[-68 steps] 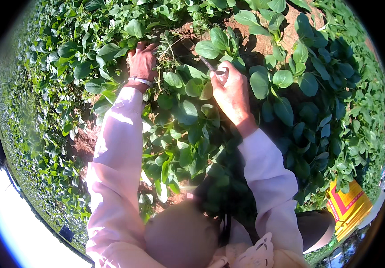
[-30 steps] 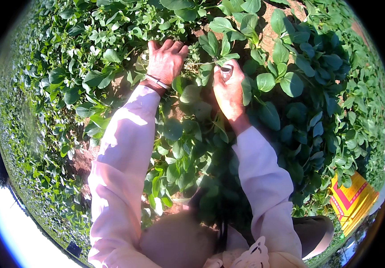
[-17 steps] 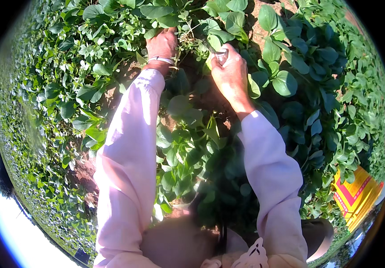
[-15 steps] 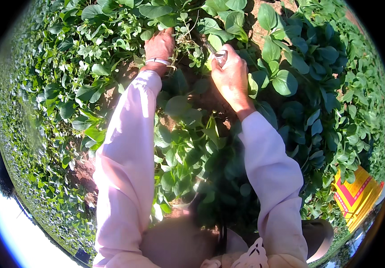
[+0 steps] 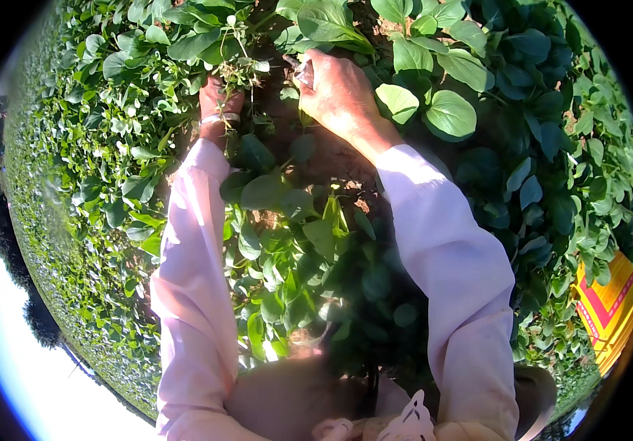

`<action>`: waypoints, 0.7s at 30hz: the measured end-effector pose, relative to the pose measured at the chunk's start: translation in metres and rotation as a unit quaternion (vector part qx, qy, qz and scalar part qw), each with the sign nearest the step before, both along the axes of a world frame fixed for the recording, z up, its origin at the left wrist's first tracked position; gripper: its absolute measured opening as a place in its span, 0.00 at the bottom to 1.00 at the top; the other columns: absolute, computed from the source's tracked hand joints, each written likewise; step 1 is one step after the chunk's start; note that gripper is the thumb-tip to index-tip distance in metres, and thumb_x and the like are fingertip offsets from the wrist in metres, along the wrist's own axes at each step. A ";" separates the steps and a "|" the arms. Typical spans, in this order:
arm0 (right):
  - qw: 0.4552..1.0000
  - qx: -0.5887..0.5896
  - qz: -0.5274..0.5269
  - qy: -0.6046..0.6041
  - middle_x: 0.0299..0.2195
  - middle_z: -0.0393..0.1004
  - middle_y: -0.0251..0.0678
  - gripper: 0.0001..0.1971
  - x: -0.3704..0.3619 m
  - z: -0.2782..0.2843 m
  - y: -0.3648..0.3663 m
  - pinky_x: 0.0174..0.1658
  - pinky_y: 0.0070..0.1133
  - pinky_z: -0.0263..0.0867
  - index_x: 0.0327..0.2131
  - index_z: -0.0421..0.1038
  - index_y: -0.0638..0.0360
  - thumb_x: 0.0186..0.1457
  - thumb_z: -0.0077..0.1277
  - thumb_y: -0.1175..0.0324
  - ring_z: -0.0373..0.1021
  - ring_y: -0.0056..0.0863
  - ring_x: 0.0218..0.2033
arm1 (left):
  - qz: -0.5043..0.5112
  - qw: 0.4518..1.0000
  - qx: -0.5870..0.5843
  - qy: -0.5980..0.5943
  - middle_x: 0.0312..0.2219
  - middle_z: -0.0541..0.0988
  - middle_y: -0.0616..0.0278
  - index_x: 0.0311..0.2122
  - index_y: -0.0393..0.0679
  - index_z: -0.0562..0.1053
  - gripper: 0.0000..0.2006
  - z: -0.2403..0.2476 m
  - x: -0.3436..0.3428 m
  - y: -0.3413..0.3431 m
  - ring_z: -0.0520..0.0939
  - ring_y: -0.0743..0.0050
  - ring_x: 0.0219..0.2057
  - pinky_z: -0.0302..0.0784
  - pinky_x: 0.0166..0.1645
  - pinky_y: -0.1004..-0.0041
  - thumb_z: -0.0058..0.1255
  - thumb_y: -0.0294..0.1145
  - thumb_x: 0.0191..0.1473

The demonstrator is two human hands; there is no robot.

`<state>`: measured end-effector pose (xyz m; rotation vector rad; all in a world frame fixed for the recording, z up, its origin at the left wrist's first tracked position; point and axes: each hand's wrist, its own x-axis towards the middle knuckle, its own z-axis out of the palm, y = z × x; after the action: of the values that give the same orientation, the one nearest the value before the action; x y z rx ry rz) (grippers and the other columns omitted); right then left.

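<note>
Low among the foliage, my left hand point(image 5: 221, 101), with a pale band at the wrist, is closed by a tuft of thin-stemmed, small-leaved weed point(image 5: 238, 72). Leaves and stems hide most of its fingers, but the tuft appears to be in its grip. To the right, my right hand point(image 5: 340, 94) is wrapped around a small hand tool point(image 5: 305, 73) with a shiny, light-coloured end. A thin dark part of the tool points up and left near the soil; the rest is hidden by my fist. Broad-leaved green plants point(image 5: 327, 22) grow just beyond both hands.
A larger broad-leaved plant point(image 5: 449, 115) stands right of my right hand. Leafy plants point(image 5: 283, 287) grow between my forearms, with reddish soil point(image 5: 357, 195) showing in gaps. Yellow-and-red packaging point(image 5: 610, 309) lies at the far right. Dense greenery covers the left side.
My left hand has drawn back and left, and the thin-stemmed weed tuft has shifted left with it. My right hand has moved left and slightly farther away, still holding the tool. The view has shifted slightly.
</note>
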<state>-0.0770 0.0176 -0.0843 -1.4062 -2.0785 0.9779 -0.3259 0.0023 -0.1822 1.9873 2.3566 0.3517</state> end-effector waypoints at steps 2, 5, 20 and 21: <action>0.999 -0.018 0.029 0.024 0.26 0.76 0.42 0.08 -0.003 0.007 -0.001 0.36 0.34 0.69 0.30 0.69 0.59 0.45 0.53 0.69 0.74 0.42 0.32 | 0.058 0.997 0.014 -0.040 0.30 0.79 0.54 0.33 0.44 0.75 0.10 0.041 0.009 -0.021 0.80 0.51 0.31 0.76 0.36 0.63 0.51 0.36 0.45; 1.000 0.002 0.003 0.025 0.27 0.76 0.39 0.08 0.004 -0.005 0.006 0.37 0.33 0.69 0.29 0.70 0.60 0.43 0.54 0.69 0.73 0.41 0.32 | -0.007 0.998 0.026 -0.050 0.29 0.80 0.54 0.33 0.43 0.76 0.11 0.017 0.003 -0.007 0.80 0.53 0.31 0.76 0.35 0.64 0.50 0.35 0.45; 0.998 -0.021 0.009 0.062 0.26 0.75 0.45 0.09 -0.011 -0.019 0.018 0.36 0.34 0.68 0.30 0.71 0.61 0.45 0.51 0.67 0.72 0.45 0.31 | -0.017 0.999 -0.039 0.023 0.30 0.80 0.55 0.36 0.48 0.76 0.13 0.015 -0.009 -0.017 0.80 0.53 0.32 0.75 0.34 0.64 0.47 0.43 0.49; 0.997 -0.032 0.024 0.067 0.26 0.74 0.44 0.09 -0.007 -0.020 0.020 0.36 0.32 0.67 0.31 0.69 0.62 0.46 0.50 0.68 0.72 0.44 0.31 | -0.039 0.998 -0.037 0.027 0.30 0.80 0.56 0.36 0.48 0.76 0.13 0.015 -0.014 -0.018 0.80 0.54 0.32 0.75 0.35 0.64 0.47 0.42 0.49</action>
<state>-0.0836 0.0376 -0.1041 -1.2881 -2.0069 1.1351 -0.3398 -0.0161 -0.1675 2.0735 2.2785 0.2065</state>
